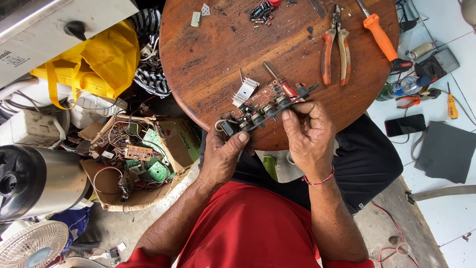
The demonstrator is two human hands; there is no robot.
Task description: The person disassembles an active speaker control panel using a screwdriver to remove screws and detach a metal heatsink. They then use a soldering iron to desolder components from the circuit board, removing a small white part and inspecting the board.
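A brown circuit board (265, 100) with a silver heat sink (245, 91) and a black strip of knobs along its near edge lies at the front rim of a round wooden table (208, 54). My left hand (222, 155) grips the board's left end, thumb on top. My right hand (308, 134), with a red thread on the wrist, pinches the board's right end. Both hands hold the board tilted over the table edge.
Orange-handled pliers (334, 49), an orange-handled screwdriver (379, 34) and small loose components (261, 11) lie further back on the table. A cardboard box of boards and wires (141, 161) sits on the floor at left, beside a yellow bag (106, 59). A phone (405, 125) and bottle (406, 87) lie at right.
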